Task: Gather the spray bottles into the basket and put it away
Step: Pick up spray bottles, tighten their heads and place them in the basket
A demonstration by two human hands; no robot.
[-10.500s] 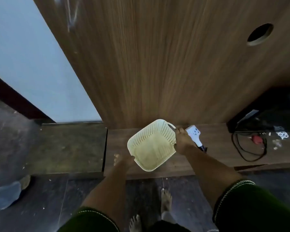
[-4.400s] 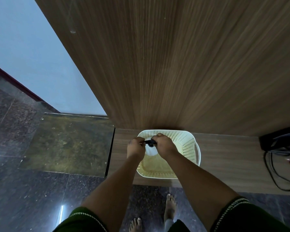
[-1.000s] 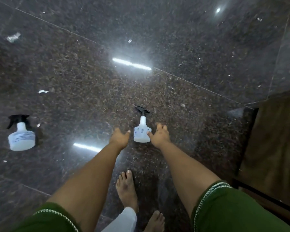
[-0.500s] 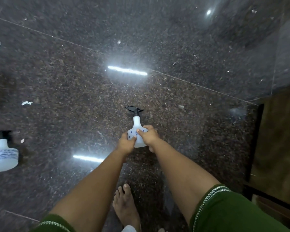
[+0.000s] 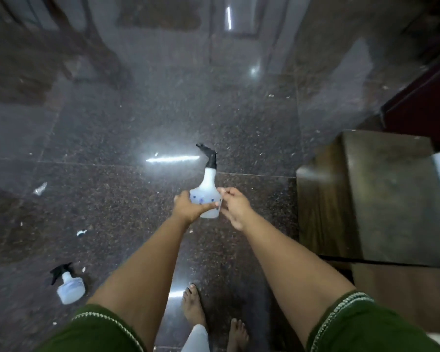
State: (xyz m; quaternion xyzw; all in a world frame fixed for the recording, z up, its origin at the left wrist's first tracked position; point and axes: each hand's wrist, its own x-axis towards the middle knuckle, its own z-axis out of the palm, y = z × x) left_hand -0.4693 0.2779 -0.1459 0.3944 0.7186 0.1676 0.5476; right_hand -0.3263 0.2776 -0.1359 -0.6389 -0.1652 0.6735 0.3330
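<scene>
Two spray bottles show in the head view. One white bottle (image 5: 206, 196) (translucent plastic, pear-shaped, black trigger nozzle) is held upright above the polished speckled stone floor (image 5: 112, 199), the left hand (image 5: 188, 208) wrapped around its body. The right hand (image 5: 235, 207) is loosely open beside it, fingertips touching. A second bottle (image 5: 68, 285) lies tilted on the floor, well apart.

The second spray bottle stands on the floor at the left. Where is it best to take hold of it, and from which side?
Probably the narrow white neck of the spray bottle on the floor, just under its black trigger head. It stands upright and alone, so come from above; the wide round body looks harder to close one hand around.
</scene>
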